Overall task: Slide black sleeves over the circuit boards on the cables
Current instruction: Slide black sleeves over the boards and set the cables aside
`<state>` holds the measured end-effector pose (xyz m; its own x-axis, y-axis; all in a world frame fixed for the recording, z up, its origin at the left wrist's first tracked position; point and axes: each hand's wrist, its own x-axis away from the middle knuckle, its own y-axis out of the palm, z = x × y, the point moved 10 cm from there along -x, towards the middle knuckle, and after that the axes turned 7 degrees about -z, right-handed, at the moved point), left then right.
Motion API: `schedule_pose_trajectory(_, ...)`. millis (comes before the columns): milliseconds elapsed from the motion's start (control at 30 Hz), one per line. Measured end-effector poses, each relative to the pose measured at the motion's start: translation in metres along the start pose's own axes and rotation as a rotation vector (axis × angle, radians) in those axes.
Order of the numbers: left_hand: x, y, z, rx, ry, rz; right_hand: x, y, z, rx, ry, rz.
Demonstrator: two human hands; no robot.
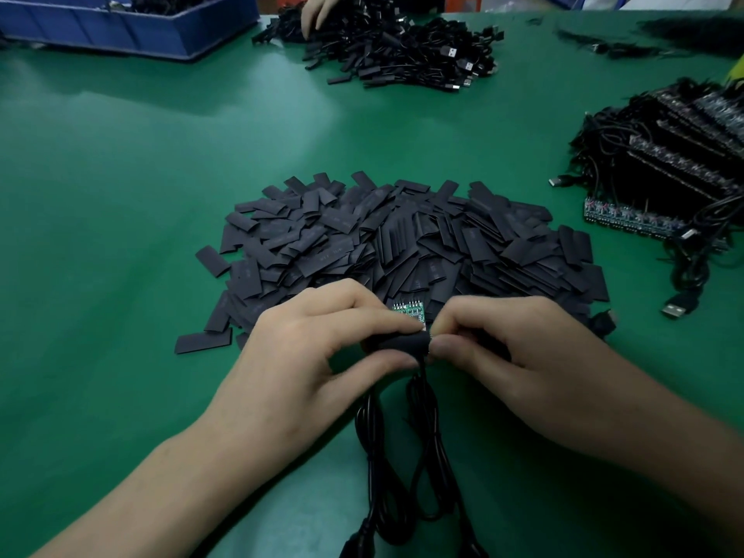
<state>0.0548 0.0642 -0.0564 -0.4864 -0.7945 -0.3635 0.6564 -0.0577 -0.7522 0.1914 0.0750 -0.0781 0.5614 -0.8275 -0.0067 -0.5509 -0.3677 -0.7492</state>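
Here, left hand (322,344) pinching black sleeve (396,342), right hand (523,348) pinching green circuit board (408,312), partly bare.

Green table (120,187) bears sleeve pile (402,239), cable heaps (402,46), blue bin (133,26).

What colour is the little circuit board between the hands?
Green, seen in the head view: the circuit board peeks out above the fingers.

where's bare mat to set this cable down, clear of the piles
Widest bare mat lies left of the sleeve pile, up to the blue bin. A clear band also runs between that pile and the far cable heap. Crowded right, by the board stack.
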Motion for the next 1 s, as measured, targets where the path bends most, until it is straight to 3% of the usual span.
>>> schedule_pose_trajectory(200,-0.001,-0.008,-0.007,0.074,-0.056,0.091,0.004,-0.013,-0.006,-0.24,-0.09,0.134)
schedule_pose_trajectory(433,0.002,-0.015,-0.012,0.18,-0.104,0.164,0.013,-0.033,-0.023,0.012,-0.193,0.317)
schedule_pose_trajectory(700,0.002,-0.011,-0.001,0.155,-0.021,0.141,0.015,-0.031,-0.028,0.031,-0.205,0.371)
schedule_pose_trajectory(1000,0.005,-0.018,-0.003,0.166,-0.043,0.233,0.024,-0.039,-0.032,0.094,-0.179,0.499)
